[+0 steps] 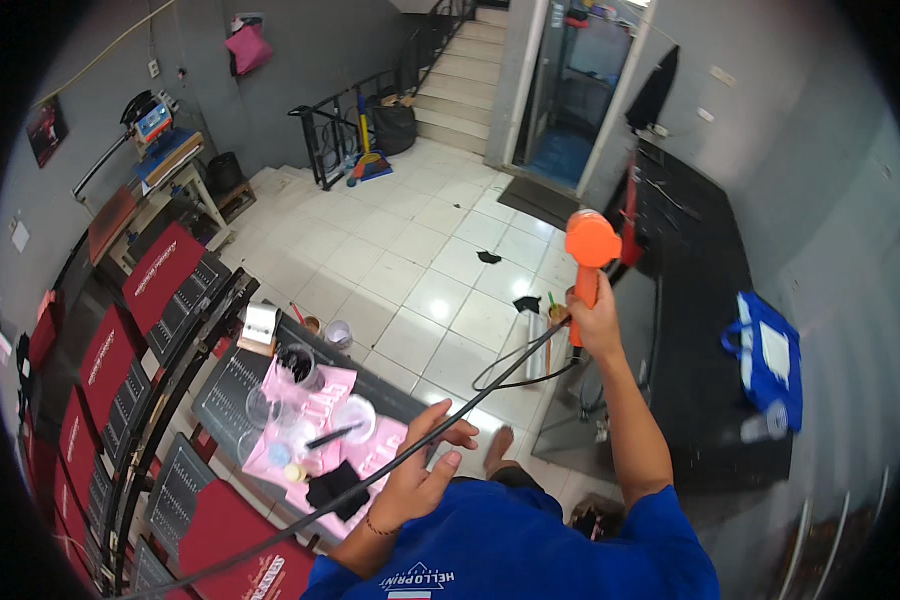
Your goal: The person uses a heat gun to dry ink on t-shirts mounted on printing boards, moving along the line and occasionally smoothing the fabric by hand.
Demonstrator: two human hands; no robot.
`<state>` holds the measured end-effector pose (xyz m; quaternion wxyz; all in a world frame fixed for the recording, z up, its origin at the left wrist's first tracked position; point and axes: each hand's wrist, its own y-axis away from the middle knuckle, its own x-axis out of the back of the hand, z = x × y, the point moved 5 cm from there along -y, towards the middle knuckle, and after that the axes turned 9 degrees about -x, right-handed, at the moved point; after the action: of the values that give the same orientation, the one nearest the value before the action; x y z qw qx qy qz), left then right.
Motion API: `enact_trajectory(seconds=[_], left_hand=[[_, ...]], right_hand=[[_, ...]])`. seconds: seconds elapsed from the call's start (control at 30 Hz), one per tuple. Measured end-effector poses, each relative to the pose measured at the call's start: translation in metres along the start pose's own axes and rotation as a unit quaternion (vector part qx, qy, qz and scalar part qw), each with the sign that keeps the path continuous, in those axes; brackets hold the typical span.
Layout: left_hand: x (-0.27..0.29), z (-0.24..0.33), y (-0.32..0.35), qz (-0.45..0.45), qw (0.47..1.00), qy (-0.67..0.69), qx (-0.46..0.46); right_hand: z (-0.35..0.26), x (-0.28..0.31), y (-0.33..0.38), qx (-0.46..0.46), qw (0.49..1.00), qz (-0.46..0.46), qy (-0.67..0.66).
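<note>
My right hand point(598, 318) is wrapped round the handle of an orange hair dryer point(592, 242), held up in front of me to the right. Its black cord point(484, 392) loops below the grip, and a dark cable runs diagonally down to the lower left. My left hand point(415, 482) has its fingers apart beside that cable; whether it touches the palm I cannot tell. To its left, a pink sheet point(378, 452) on a narrow table carries a white lid point(354, 416), a dark stick-like tool point(332, 436), a black cloth point(334, 488) and clear plastic cups point(300, 368).
Dark red printed fabric pieces point(162, 278) lie on a curved row of boards at the left. A black counter point(705, 255) at the right bears a blue bag point(770, 352) and a plastic cup point(766, 424). Black scraps point(488, 257) lie on the tiled floor before the stairs point(462, 95).
</note>
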<state>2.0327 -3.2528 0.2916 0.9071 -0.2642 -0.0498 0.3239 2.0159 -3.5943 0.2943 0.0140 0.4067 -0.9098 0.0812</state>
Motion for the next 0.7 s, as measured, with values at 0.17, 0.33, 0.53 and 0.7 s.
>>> enact_trajectory(seconds=[0.17, 0.33, 0.53, 0.7], left_hand=[[0.002, -0.127, -0.090, 0.071, 0.995, 0.004, 0.074], [0.046, -0.187, -0.183, 0.213, 0.960, -0.004, 0.181], [0.224, -0.168, -0.197, 0.629, 0.773, -0.066, -0.053], [0.320, -0.019, -0.178, 0.631, 0.659, -0.179, -0.368]], right_hand=[[0.051, -0.006, -0.177, -0.031, 0.997, -0.031, 0.066], [0.116, -0.040, -0.357, -0.030, 0.990, -0.134, 0.020], [0.242, -0.036, -0.601, 0.045, 0.986, -0.080, 0.141], [0.315, -0.098, -0.752, -0.090, 0.987, -0.100, 0.085]])
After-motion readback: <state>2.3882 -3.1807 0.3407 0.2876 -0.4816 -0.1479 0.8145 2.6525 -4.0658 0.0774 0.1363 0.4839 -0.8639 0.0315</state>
